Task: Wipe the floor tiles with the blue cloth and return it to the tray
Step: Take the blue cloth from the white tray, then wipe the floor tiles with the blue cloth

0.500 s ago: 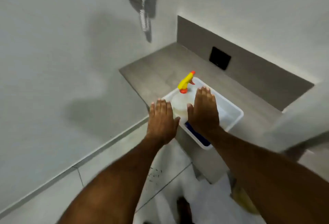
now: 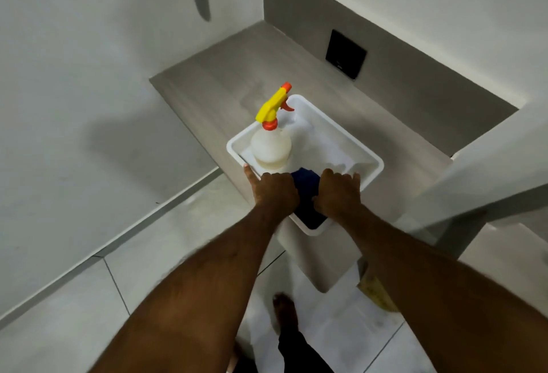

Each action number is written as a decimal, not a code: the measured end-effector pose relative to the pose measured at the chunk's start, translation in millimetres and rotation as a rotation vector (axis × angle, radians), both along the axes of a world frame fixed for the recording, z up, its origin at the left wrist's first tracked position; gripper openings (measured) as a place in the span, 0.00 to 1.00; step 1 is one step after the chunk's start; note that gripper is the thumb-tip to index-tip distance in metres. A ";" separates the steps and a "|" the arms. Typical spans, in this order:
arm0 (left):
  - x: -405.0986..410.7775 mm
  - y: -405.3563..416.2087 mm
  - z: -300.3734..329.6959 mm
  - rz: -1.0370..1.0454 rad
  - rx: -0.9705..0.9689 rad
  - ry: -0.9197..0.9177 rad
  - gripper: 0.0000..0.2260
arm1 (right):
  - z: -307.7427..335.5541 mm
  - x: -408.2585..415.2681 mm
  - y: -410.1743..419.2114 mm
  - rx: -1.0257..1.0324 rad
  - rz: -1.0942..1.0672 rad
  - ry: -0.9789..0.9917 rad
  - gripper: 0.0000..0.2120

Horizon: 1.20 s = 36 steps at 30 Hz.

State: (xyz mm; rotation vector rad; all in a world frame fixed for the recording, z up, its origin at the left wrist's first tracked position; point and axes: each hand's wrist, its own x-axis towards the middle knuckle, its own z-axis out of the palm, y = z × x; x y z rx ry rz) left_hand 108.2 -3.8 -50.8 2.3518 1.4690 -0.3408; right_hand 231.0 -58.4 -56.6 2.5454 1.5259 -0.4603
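Both arms stretched forward to white tray (image 2: 367, 162) on ledge. Left hand (image 2: 274, 190) knuckles-up, fingers curled at tray's near-left rim; grip unclear. Blue cloth (image 2: 307, 195) inside tray between hands. Right hand (image 2: 338, 193) curled beside cloth; grip unclear.

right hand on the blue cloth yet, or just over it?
Touching. In the head view the right hand lies against the blue cloth in the white tray, with no gap showing between them.
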 end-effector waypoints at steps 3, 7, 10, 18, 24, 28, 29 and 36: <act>8.5 2.5 6.1 0.045 -0.093 -0.108 0.09 | 8.9 5.8 11.9 -0.029 -0.024 0.225 0.11; -4.4 -3.6 15.4 0.092 0.026 -0.386 0.12 | 33.3 0.0 10.8 0.243 -0.198 0.507 0.10; -46.9 -3.9 23.7 0.155 0.142 -0.779 0.12 | 60.7 -30.7 4.7 0.441 -0.233 0.625 0.12; -221.7 -18.7 -6.1 0.501 0.220 -0.794 0.09 | 31.3 -189.0 24.7 0.362 0.030 0.940 0.08; -327.0 -36.5 -145.8 0.643 0.195 -0.370 0.24 | -114.4 -266.7 47.8 0.186 0.039 0.926 0.08; -379.3 -47.7 -328.6 0.533 0.136 -0.125 0.27 | -298.1 -281.5 54.9 0.080 -0.058 0.833 0.15; -387.5 -54.7 -378.8 0.520 0.085 -0.064 0.29 | -350.9 -282.3 51.6 0.037 -0.071 0.801 0.16; -399.8 -92.3 -674.8 0.408 -0.030 0.017 0.35 | -662.8 -249.4 37.7 -0.352 -0.035 0.709 0.15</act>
